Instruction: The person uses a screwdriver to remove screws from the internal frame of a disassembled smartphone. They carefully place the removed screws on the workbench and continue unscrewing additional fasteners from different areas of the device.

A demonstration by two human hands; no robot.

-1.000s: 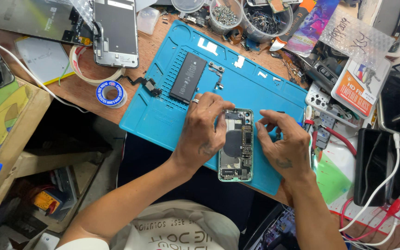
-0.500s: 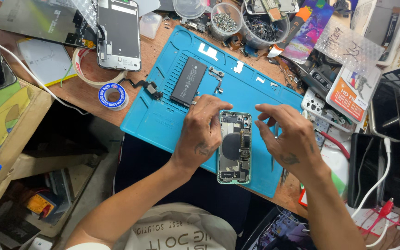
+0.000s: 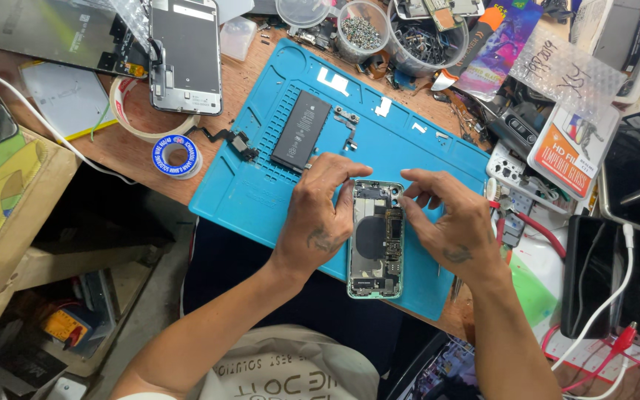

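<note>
A: Left hand (image 3: 320,215)?
B: Palm down, back of hand up, small tattoo near the wrist. Fingers curled, tips bunched toward the top right, thumb tucked beneath. Not a full fist, a loose pinch pose.
A: Left forearm?
B: Bare, runs from the lower left up to the wrist, elbow low in frame.
A: Right hand (image 3: 450,218)?
B: Also palm down, mark on the back. Fingers spread and bent, index and thumb pointing left toward the other hand.
A: Touching?
B: No, hands close but apart. Right forearm bare, enters from the bottom right.
</note>
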